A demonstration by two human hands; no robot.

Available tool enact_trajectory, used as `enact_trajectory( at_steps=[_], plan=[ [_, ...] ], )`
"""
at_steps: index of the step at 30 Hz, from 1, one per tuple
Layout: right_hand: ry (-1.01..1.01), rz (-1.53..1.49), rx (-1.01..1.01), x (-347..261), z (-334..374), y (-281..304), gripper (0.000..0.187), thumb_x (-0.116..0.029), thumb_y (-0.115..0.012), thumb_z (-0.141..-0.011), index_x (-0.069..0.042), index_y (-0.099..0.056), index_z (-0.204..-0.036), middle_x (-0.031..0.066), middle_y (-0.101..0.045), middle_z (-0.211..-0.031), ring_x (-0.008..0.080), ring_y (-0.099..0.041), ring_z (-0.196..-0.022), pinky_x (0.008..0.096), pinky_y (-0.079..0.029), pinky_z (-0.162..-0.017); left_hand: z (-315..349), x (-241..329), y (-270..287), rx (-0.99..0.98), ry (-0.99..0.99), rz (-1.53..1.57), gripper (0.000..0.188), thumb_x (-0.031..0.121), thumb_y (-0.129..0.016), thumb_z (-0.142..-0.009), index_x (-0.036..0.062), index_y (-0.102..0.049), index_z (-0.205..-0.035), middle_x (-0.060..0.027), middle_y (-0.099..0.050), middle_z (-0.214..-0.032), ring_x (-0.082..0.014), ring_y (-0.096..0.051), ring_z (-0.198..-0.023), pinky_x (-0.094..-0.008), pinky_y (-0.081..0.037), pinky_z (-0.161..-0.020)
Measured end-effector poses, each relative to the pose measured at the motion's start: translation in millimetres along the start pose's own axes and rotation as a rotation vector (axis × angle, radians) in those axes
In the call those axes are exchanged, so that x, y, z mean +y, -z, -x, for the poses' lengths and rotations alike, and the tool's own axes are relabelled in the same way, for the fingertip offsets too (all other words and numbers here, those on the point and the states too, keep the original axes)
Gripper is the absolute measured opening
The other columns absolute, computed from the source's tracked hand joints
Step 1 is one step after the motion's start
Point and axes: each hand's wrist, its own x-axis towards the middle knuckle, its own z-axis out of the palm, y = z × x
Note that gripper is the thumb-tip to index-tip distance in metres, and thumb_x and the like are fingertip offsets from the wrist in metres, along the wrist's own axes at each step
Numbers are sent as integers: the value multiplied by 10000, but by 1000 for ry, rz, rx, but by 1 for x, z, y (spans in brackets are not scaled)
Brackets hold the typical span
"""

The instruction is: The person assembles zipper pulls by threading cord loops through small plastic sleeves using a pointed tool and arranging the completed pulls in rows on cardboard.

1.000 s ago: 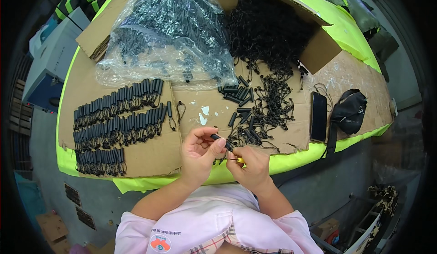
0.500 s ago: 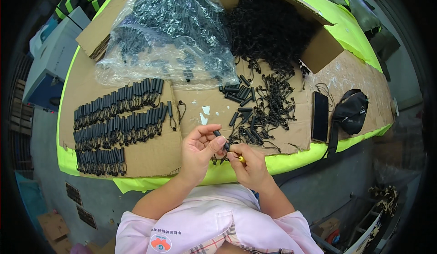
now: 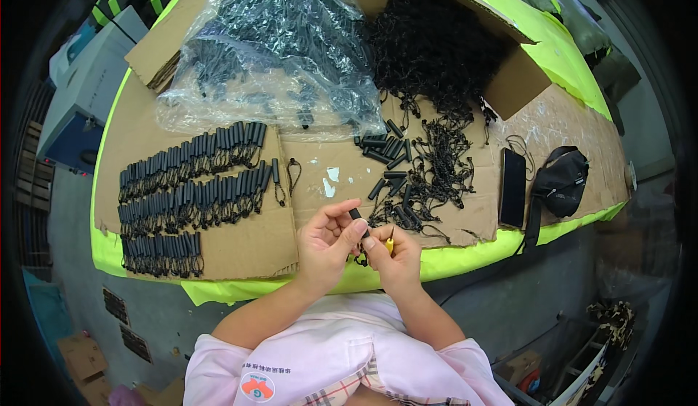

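Pale pink shirt [image 3: 320, 359] bears dark printed characters and a rounded orange-and-white emblem [image 3: 258, 387]. Black smooth tube [image 3: 357, 215], gripped by the left hand [image 3: 322, 246] above the near edge of the counter [image 3: 218, 290], slants lengthwise, far end forward and slightly left; right hand [image 3: 398, 262] pinches near its lower end, also holding a yellow-handled tool [image 3: 390, 246] (thin point upward). Similar tubes [image 3: 182, 210], with cord loops, lie in three rows on cardboard [image 3: 251, 250].

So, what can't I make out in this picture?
All head view:
Black tube: near end, hidden by the left hand and right hand.
Yellow tool: handle partly hidden by the right hand.
Dark pieces in the plastic bag: blurred by shiny creases.
Cardboard box: far side cut off by upper edge.
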Motion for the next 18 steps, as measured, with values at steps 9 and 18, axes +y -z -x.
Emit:
enact_trajectory(
  at_steps=[9,18],
  plan=[
    [142,242,35,12,-1,-5,127,-105,-602,-837,8,-578,-889,25,-578,-717,78,-521,-596,227,-426,-506,-4,-1,3,61,85,159,302,87,-628,-830,3,-525,-1101,-28,-589,-772,-42,-509,-593,-165,-429,-521],
    [697,1051,-4,-13,0,-6,425,8,-636,-705,-25,-567,-1123,94,-574,-805,242,-579,-642,320,-472,-531,-10,11,7,197,136,305,298,91,-644,-815,45,-484,-1062,-17,-584,-739,-38,-503,-569,-160,-420,-491]
  ],
)
